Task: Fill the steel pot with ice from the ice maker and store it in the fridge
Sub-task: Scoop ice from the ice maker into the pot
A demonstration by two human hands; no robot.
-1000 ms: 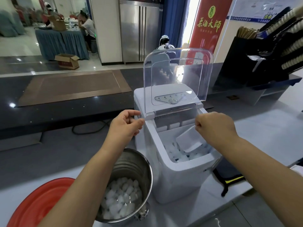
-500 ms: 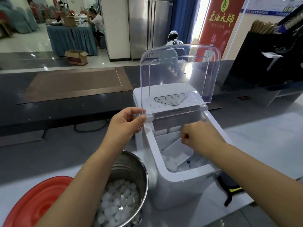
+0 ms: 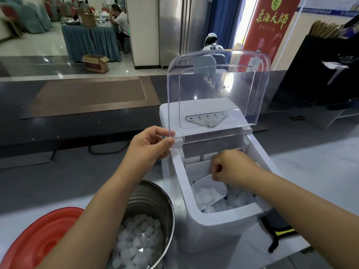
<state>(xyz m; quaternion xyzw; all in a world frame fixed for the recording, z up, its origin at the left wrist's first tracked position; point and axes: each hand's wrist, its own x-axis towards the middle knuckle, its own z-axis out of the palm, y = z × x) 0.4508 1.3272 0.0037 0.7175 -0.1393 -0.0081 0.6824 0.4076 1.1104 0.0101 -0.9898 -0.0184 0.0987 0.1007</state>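
While my left hand (image 3: pixel 149 143) pinches the corner of the clear lid (image 3: pixel 217 88) to keep it up, my right hand (image 3: pixel 232 166) is closed tight on the white scoop (image 3: pixel 210 191) inside the ice maker (image 3: pixel 196 230). Beside it, the steel pot (image 3: pixel 153 202) sits on the counter (image 3: pixel 66 183), part full of ice (image 3: pixel 136 241).

ice maker (image 3: pixel 204 230) white | pot (image 3: pixel 155 202) steel-grey | lid (image 3: pixel 38 241) red, perhaps orange-tinged
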